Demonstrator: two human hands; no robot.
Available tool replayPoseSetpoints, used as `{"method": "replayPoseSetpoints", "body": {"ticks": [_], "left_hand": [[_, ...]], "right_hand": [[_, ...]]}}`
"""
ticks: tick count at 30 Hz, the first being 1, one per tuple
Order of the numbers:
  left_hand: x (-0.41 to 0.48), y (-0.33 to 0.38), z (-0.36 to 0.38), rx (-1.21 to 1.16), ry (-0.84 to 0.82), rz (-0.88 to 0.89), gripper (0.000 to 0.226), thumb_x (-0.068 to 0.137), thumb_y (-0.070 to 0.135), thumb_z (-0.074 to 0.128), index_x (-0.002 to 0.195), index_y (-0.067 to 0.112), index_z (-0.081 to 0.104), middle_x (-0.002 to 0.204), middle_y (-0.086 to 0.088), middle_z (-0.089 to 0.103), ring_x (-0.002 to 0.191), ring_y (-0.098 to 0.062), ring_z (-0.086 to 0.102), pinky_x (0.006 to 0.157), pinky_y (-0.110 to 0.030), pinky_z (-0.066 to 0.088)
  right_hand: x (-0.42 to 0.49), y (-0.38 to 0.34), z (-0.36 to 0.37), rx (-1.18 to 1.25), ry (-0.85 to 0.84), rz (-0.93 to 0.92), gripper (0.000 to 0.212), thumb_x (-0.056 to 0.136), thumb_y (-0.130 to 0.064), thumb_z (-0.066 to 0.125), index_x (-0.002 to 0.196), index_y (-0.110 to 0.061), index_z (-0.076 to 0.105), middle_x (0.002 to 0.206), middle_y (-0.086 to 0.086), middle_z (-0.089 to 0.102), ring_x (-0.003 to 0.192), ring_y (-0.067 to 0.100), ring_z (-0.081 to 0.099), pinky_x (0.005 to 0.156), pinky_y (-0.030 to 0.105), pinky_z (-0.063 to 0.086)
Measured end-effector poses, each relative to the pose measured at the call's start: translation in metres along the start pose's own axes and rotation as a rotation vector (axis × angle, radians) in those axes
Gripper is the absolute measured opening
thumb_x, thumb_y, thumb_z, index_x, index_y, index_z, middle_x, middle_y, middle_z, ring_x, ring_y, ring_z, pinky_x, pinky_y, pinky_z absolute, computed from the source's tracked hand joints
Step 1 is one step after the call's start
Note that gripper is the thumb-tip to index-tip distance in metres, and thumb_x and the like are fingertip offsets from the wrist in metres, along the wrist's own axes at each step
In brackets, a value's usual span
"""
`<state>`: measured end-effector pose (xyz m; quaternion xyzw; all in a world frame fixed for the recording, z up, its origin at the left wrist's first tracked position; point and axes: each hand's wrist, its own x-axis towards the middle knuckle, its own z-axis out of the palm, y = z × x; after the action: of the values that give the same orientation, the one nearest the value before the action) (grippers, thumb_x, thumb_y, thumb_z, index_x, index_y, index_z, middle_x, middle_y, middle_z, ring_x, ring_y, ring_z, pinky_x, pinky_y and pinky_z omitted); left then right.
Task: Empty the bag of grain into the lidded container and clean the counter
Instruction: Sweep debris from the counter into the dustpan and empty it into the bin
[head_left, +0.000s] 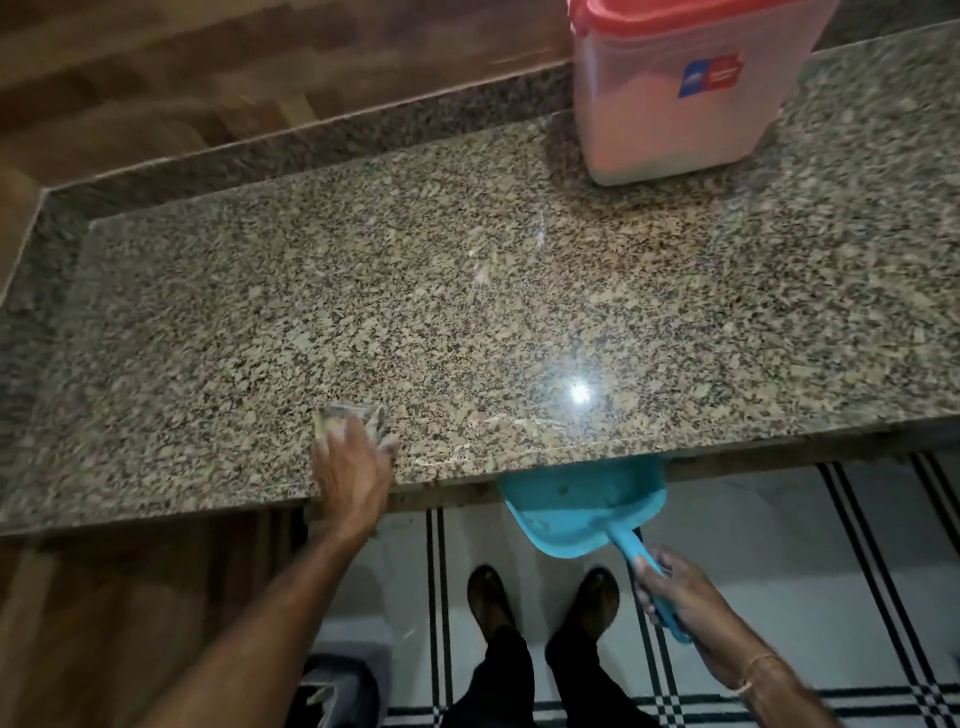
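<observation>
- Pressing flat on a small crumpled wiping cloth (349, 422) at the near edge of the speckled brown granite counter (467, 291), about 7 o'clock on the slab: left hand (353, 470), fingers spread and laid over the cloth rather than curled round it.
- Gripping the handle of a turquoise plastic dustpan (582, 512), fingers wrapped fully round it: right hand (675, 590), well apart from the left.
- Tucking the dustpan's mouth just under the counter lip at about 5 o'clock, long axis running from the lip down toward the right hand, tray tilted to catch.
- Standing upright at 1 o'clock, far back on the counter, red lid seated: the translucent lidded container (675, 109) with pale contents showing through; no grain bag in sight, so pouring looking finished.
- Lying to the right of the cloth, toward 3 o'clock along the near edge: the dustpan mouth, the one relation deciding the coming sweep; left hand nearer the counter work, right hand merely holding the catch.
- Needing, by judgement, a sideways wipe along the edge toward the pan; loose grain impossible to pick out against the speckled stone.
- Risking spill onto the striped floor (779, 571) if the pan sits too low beneath the lip.
</observation>
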<state>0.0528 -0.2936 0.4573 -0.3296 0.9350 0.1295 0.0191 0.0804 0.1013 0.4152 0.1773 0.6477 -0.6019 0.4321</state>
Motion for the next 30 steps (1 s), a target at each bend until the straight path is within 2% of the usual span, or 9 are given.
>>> {"method": "replayPoseSetpoints", "body": {"ticks": [2,6,10,13,17,24,28,30], "left_hand": [[-0.010,0.003,0.002,0.006,0.018,-0.013,0.042,0.091,0.041,0.068,0.122,0.017,0.052,0.122,-0.012,0.046,0.109,-0.027,0.043,0.087,-0.041,0.048],[-0.010,0.002,-0.003,-0.109,0.015,-0.028,0.033,0.095,0.030,0.066,0.124,0.015,0.059,0.118,-0.012,0.055,0.098,-0.022,0.051,0.070,-0.028,0.044],[-0.018,0.033,0.003,-0.078,-0.021,0.031,0.024,0.096,0.018,0.064,0.120,0.014,0.062,0.108,-0.007,0.062,0.084,-0.015,0.058,0.055,-0.015,0.035],[-0.027,0.071,0.016,-0.030,-0.080,0.049,0.022,0.096,0.017,0.064,0.117,0.018,0.060,0.107,-0.002,0.063,0.082,-0.012,0.059,0.049,-0.014,0.031],[-0.036,0.121,0.027,-0.076,-0.151,0.055,0.024,0.097,0.024,0.065,0.119,0.021,0.058,0.106,0.000,0.061,0.081,-0.010,0.056,0.048,-0.015,0.027],[-0.042,0.159,0.039,-0.368,-0.260,0.045,0.021,0.096,0.029,0.066,0.116,0.026,0.062,0.104,0.005,0.069,0.088,-0.011,0.062,0.057,-0.020,0.037],[-0.034,0.149,0.022,-0.586,-0.297,0.013,0.017,0.099,0.023,0.060,0.115,0.021,0.062,0.102,0.000,0.070,0.081,-0.011,0.066,0.065,-0.031,0.059],[-0.023,0.130,0.011,-0.598,-0.262,0.008,0.021,0.100,0.022,0.058,0.120,0.018,0.062,0.102,0.002,0.067,0.080,-0.008,0.064,0.061,-0.030,0.057]], "right_hand": [[0.001,0.004,-0.001,0.004,-0.004,0.007,0.031,0.102,-0.025,0.056,0.114,0.004,0.056,0.069,0.006,0.054,0.060,0.015,0.047,0.058,0.030,0.041],[0.003,0.008,-0.003,0.025,0.001,0.009,0.029,0.101,-0.026,0.057,0.108,0.001,0.056,0.069,0.006,0.055,0.058,0.014,0.048,0.057,0.030,0.041],[0.005,0.010,0.001,0.063,0.004,0.005,0.023,0.103,-0.023,0.055,0.105,0.000,0.056,0.069,0.007,0.054,0.057,0.013,0.047,0.055,0.028,0.042],[0.005,0.006,0.006,0.055,0.000,-0.023,0.015,0.103,-0.022,0.054,0.095,-0.010,0.056,0.067,0.007,0.052,0.054,0.013,0.046,0.052,0.026,0.041],[0.006,0.004,0.015,0.057,-0.007,-0.040,0.016,0.103,-0.025,0.056,0.094,-0.012,0.056,0.068,0.007,0.053,0.055,0.012,0.047,0.052,0.027,0.041],[0.006,0.001,0.027,0.113,-0.032,-0.057,0.020,0.100,-0.031,0.059,0.101,-0.011,0.058,0.072,0.006,0.054,0.059,0.011,0.049,0.055,0.025,0.043],[0.005,0.000,0.029,0.057,-0.009,-0.083,0.029,0.100,-0.033,0.059,0.107,-0.005,0.059,0.074,0.006,0.056,0.065,0.015,0.052,0.060,0.028,0.044],[0.003,0.001,0.028,0.034,0.008,-0.102,0.026,0.100,-0.034,0.059,0.104,-0.008,0.059,0.073,0.006,0.057,0.066,0.018,0.052,0.060,0.030,0.044]]}}
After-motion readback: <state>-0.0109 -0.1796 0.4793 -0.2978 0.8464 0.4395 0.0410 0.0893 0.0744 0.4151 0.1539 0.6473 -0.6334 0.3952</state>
